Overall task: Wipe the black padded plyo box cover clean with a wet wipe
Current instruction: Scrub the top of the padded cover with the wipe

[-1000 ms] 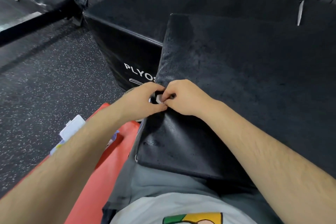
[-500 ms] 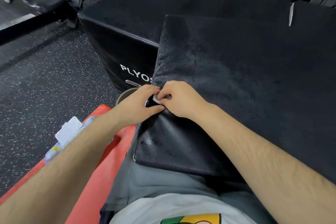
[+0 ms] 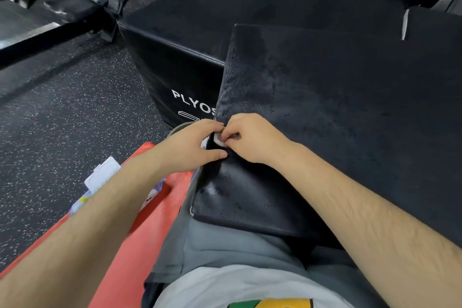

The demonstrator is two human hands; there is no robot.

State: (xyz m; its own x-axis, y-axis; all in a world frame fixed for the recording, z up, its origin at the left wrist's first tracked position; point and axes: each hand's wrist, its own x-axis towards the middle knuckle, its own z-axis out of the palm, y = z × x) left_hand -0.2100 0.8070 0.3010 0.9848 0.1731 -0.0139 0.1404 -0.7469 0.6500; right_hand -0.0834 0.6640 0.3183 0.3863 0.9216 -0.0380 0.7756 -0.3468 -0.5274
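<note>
Left forearm (image 3: 87, 220) and right forearm (image 3: 375, 220) bare with some fine hair, left hand (image 3: 190, 145) and right hand (image 3: 252, 140) bare, grey garment (image 3: 225, 250) over the lap, white shirt (image 3: 225, 285), green and yellow print (image 3: 270, 304) on its front.

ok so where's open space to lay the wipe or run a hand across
Free: the padded cover's fuzzy top beyond the right hand, up to its far edge; the top of the plyo box behind it; the speckled floor left of the box. Crowded: the cover's left edge, where the left hand and right hand meet at the wet wipe.
</note>
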